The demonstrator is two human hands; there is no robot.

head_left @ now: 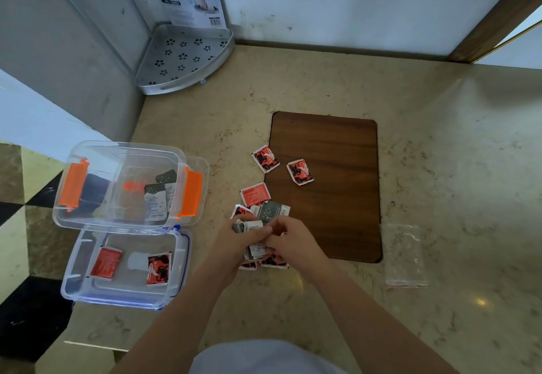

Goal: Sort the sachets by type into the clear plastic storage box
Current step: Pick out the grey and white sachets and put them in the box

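Both hands meet over a heap of sachets on the marble counter. My left hand [234, 240] grips a grey-and-white sachet [249, 225]. My right hand [293, 241] pinches another grey-and-white sachet [255, 251] just below it. Red sachets [254, 194] lie around and partly under my hands. Two more red sachets [265, 158] [299, 172] rest by the wooden board's left edge. A clear box with orange clips [88, 151] holds grey sachets [155, 202]. In front of it, a blue-trimmed clear box [76, 288] holds red sachets [105, 263].
A brown wooden board [331, 180] lies on the counter right of the heap. An empty clear zip bag [404, 255] sits to its right. A metal corner shelf [184, 57] stands at the back left. The counter's edge drops off left of the boxes.
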